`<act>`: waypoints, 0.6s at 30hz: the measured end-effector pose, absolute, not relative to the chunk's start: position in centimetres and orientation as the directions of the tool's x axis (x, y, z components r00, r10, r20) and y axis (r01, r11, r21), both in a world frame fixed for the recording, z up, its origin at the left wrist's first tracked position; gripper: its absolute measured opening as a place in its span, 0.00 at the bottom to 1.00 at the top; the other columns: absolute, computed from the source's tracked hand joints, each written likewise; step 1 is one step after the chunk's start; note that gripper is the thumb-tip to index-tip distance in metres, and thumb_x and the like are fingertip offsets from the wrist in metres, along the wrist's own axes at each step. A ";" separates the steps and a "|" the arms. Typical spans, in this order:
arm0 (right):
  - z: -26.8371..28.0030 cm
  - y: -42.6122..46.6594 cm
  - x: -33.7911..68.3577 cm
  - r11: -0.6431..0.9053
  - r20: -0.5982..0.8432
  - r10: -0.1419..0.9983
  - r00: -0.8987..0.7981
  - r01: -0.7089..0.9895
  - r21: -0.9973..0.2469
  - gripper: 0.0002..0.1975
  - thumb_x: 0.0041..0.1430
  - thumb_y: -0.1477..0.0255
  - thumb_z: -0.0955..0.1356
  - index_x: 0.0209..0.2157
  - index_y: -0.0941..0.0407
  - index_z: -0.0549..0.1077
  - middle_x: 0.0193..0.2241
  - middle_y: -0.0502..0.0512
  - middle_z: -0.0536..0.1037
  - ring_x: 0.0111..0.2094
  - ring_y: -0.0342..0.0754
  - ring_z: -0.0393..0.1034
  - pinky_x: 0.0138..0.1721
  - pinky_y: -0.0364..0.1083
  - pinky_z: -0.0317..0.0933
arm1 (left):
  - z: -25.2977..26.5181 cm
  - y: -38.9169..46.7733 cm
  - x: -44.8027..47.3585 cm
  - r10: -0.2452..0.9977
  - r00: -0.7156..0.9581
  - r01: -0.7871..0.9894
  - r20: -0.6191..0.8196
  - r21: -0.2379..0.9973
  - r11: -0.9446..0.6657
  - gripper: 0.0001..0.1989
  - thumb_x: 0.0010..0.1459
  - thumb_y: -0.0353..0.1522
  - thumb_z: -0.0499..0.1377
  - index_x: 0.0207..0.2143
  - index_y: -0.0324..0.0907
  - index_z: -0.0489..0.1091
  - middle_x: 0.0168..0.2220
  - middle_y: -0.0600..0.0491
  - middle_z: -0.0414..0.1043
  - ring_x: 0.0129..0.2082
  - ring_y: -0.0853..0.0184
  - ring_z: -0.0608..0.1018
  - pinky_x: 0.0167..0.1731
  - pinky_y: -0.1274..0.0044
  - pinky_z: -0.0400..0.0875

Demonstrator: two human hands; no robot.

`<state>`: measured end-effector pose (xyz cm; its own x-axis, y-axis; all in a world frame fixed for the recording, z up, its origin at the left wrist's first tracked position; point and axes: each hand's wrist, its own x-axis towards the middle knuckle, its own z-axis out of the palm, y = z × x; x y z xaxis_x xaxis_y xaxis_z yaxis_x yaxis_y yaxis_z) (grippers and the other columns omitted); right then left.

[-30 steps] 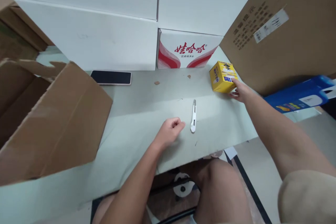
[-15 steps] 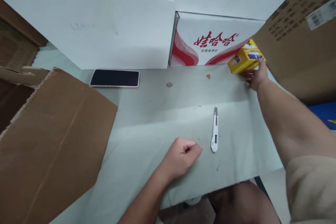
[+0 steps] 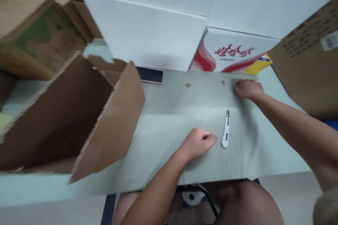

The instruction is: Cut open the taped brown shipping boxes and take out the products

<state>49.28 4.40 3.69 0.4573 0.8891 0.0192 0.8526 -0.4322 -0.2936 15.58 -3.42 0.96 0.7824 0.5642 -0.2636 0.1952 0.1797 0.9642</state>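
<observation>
My left hand [image 3: 199, 143] rests on the pale green table cover as a loose fist, with nothing seen in it. Just to its right lies a white utility knife [image 3: 225, 130], its blade end pointing away from me. My right hand [image 3: 248, 89] is over the cover farther back, fingers curled in and slightly blurred, apart from the yellow box [image 3: 258, 66]. That box stands against the right end of a white carton with red lettering [image 3: 229, 51], partly hidden behind it. Two small brown cardboard scraps [image 3: 188, 85] lie between the hands and the carton.
On the left an open brown cardboard box [image 3: 118, 123] stands with its dark inside showing. A phone [image 3: 151, 75] lies partly behind it. White panels [image 3: 148, 31] rise at the back. A large brown carton [image 3: 306, 63] borders the right side.
My right hand has let go of the yellow box and drawn back toward me, its fingers now curled. The view has swung left, showing more of the open cardboard box. The left fist stays closed.
</observation>
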 end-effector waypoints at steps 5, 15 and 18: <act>9.3 6.6 34.8 -0.104 0.066 0.988 0.137 0.925 -0.365 0.10 0.60 0.67 0.68 0.41 0.54 0.77 0.44 0.59 0.82 0.43 0.52 0.76 0.52 0.54 0.69 | 1.3 -3.8 14.4 0.687 0.682 0.195 -0.253 0.967 0.162 0.23 0.58 0.35 0.56 0.16 0.44 0.47 0.21 0.58 0.41 0.24 0.71 0.52 0.27 0.72 0.46; 18.6 16.2 10.3 0.408 -0.234 0.889 -0.393 0.913 0.016 0.19 0.58 0.59 0.71 0.44 0.58 0.79 0.32 0.46 0.77 0.48 0.57 0.79 0.53 0.67 0.67 | 3.2 -3.5 10.5 0.703 0.632 0.190 -0.324 0.945 0.265 0.20 0.54 0.35 0.54 0.19 0.44 0.43 0.21 0.57 0.43 0.22 0.69 0.51 0.25 0.70 0.45; 16.7 16.5 12.7 0.313 -0.280 0.905 -0.321 0.947 -0.074 0.16 0.53 0.61 0.76 0.25 0.60 0.77 0.19 0.46 0.71 0.33 0.51 0.80 0.49 0.65 0.72 | 3.3 -3.0 9.9 0.712 0.633 0.196 -0.303 0.953 0.231 0.21 0.54 0.34 0.55 0.16 0.44 0.44 0.19 0.58 0.42 0.22 0.69 0.50 0.26 0.70 0.46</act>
<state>12.74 16.54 16.72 -0.3208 0.9048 -0.2799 0.9469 0.3129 -0.0737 9.89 -3.05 3.30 0.6333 0.7120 -0.3032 0.1963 0.2312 0.9529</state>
